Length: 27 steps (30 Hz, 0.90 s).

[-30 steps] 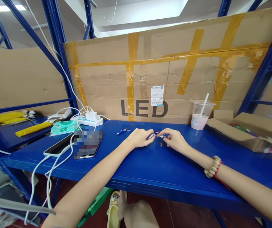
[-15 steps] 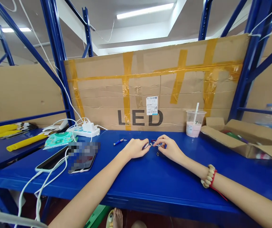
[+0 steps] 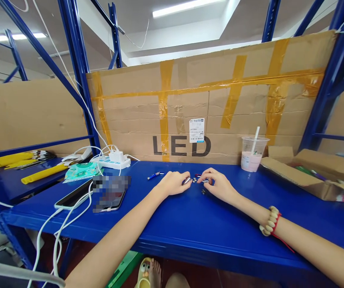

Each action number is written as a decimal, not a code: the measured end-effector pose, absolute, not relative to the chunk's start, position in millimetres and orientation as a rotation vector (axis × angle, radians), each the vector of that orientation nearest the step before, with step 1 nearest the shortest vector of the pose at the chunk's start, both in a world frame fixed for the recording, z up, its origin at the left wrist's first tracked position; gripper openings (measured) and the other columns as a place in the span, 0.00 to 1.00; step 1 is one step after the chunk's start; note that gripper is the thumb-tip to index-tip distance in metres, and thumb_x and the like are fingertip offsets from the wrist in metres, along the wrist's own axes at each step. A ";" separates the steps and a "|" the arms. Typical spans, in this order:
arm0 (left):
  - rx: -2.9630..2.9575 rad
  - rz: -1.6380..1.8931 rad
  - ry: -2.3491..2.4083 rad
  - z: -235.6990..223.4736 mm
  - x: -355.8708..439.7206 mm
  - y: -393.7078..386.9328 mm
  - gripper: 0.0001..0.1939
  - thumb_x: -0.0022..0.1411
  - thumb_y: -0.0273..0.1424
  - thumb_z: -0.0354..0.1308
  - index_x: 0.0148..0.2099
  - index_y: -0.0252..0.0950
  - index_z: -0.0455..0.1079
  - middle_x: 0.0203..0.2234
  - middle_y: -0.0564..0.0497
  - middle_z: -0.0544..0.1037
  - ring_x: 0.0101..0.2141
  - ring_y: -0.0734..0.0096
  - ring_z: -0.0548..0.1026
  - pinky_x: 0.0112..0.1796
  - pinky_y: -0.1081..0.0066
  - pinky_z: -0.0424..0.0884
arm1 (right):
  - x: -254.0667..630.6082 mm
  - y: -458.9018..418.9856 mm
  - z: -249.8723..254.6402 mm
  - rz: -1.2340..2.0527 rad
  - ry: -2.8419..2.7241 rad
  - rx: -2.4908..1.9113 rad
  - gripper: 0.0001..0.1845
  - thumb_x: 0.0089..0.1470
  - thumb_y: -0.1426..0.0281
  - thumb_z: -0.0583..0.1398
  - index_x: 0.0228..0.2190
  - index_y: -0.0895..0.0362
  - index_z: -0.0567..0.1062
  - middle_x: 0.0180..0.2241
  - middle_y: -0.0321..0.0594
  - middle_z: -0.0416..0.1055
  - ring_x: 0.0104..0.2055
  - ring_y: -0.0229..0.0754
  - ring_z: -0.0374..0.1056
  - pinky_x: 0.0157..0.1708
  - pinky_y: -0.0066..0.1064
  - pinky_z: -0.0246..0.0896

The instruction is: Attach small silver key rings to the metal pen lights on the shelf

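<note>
Both my hands rest on the blue metal shelf (image 3: 190, 224) and meet at its middle. My left hand (image 3: 174, 183) is closed around a small silver pen-like barrel (image 3: 186, 181). My right hand (image 3: 216, 185) pinches a small metal piece (image 3: 203, 180) right at that barrel's tip. A tiny dark part (image 3: 203, 191) lies on the shelf under my right hand. Another small blue pen-like light (image 3: 153, 175) lies just left of my left hand. A bead bracelet (image 3: 269, 221) sits on my right wrist.
Two phones (image 3: 74, 194) on white cables lie at the left, with a white power strip (image 3: 111, 161) behind them. A plastic cup (image 3: 252, 153) with a straw and an open cardboard box (image 3: 310, 176) stand at the right. Taped cardboard marked LED (image 3: 184, 120) backs the shelf.
My hands keep the same grip at the shelf's middle. Only the head camera has shifted slightly, tilting up and then settling.
</note>
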<state>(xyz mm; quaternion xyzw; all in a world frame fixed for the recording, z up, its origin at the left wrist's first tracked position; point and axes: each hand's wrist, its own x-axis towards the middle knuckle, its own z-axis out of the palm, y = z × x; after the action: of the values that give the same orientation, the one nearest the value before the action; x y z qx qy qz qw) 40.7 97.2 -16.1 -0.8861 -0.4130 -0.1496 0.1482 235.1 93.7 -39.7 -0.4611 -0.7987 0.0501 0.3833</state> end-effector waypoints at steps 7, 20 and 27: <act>-2.552 -0.430 -1.189 -16.2 41.5 97.5 0.13 0.60 0.39 0.42 0.39 0.40 0.63 0.25 0.53 0.74 0.28 0.67 0.73 0.27 0.74 0.62 | 235.5 94.1 -40.2 0.117 -2.029 -1.200 0.21 0.37 0.81 0.49 0.29 0.53 0.75 0.34 0.35 0.65 0.23 0.31 0.55 0.30 0.27 0.56; -2.533 -0.423 -1.214 -16.3 41.2 97.6 0.12 0.60 0.38 0.42 0.40 0.39 0.63 0.25 0.53 0.74 0.29 0.66 0.73 0.27 0.74 0.62 | 235.7 96.4 -40.3 0.308 -2.000 -1.069 0.24 0.32 0.84 0.45 0.27 0.58 0.75 0.33 0.41 0.62 0.32 0.35 0.62 0.21 0.22 0.62; -2.547 -0.413 -1.187 -16.5 41.4 97.8 0.13 0.60 0.39 0.42 0.39 0.39 0.62 0.26 0.53 0.74 0.29 0.66 0.73 0.26 0.73 0.62 | 233.6 91.4 -36.8 0.568 -1.895 -1.097 0.27 0.27 0.83 0.43 0.29 0.60 0.72 0.36 0.43 0.60 0.37 0.39 0.62 0.09 0.17 0.59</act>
<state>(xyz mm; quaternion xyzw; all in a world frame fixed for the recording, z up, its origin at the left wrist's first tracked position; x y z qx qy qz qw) 41.4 97.8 -16.5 -0.8865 -0.4134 -0.1439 0.1501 233.6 91.4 -36.8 -0.4388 -0.7581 0.2270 0.4257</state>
